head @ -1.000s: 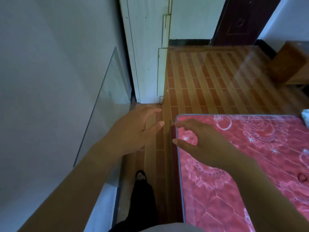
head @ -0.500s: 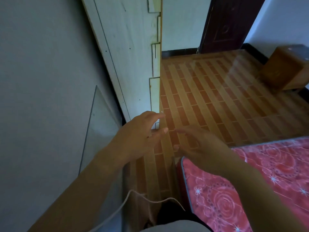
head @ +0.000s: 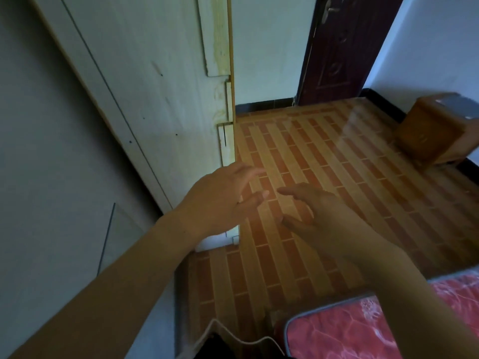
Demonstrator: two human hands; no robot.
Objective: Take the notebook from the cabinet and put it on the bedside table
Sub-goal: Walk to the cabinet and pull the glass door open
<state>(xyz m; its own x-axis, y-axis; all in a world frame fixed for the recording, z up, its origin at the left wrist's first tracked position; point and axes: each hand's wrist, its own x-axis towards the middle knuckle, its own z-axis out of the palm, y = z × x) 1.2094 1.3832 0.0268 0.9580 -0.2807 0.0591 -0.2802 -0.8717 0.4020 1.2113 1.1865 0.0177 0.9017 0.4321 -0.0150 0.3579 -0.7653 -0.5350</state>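
My left hand (head: 223, 198) and my right hand (head: 313, 213) are both held out in front of me over the tiled floor, fingers apart, holding nothing. A tall pale wooden cabinet (head: 160, 94) stands against the left wall, seen from its side; its front is turned away from me. No notebook is visible. A small brown wooden bedside table (head: 430, 130) stands at the far right by the wall, with something grey on its top.
A red patterned mattress (head: 363, 330) fills the bottom right corner. A dark door (head: 339, 47) is shut at the back. A glass pane (head: 116, 242) leans on the left wall. A white cord (head: 233, 338) hangs at the bottom. Brick-pattern floor (head: 324, 156) lies between.
The view has swung up and forward: the mattress slid down to the bottom right, more floor and the bedside table came into view. Both hands stay raised, open and unladen.
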